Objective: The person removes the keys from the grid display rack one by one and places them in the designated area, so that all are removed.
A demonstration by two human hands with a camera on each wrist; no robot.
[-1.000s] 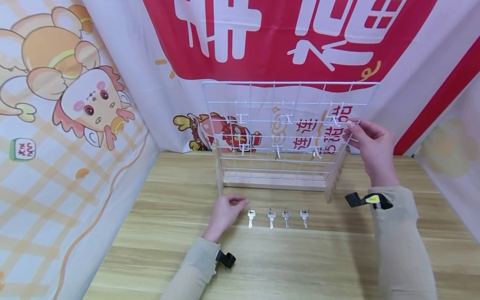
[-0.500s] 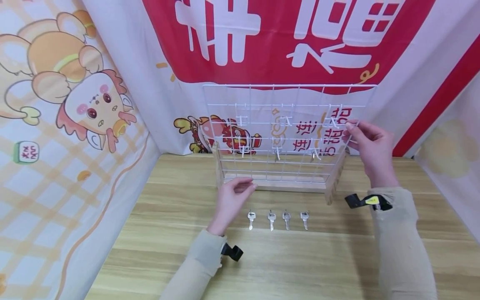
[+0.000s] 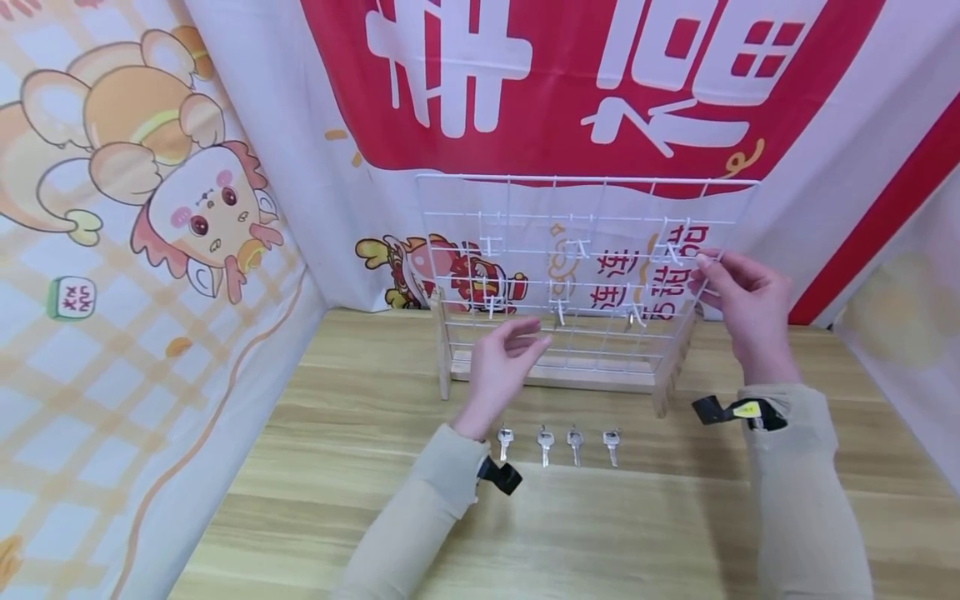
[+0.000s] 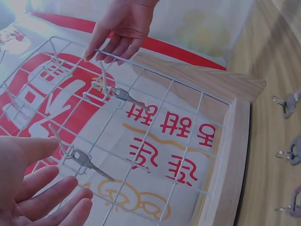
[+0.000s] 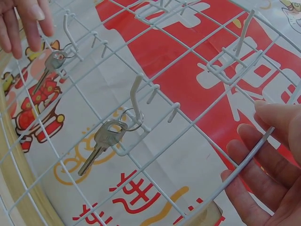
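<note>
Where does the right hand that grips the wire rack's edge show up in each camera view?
Head: the right hand sits right of centre, fingers on the rack's right edge.
Left wrist: top centre, fingertips on the wire.
Right wrist: lower right corner, fingers around the edge wire.
Shared landmark: the white wire rack.

A wood-grain table [image 3: 615, 533] fills the near ground. A red-and-white banner [image 3: 585, 75] hangs far behind; a cartoon cloth [image 3: 135, 250] covers the left wall.
</note>
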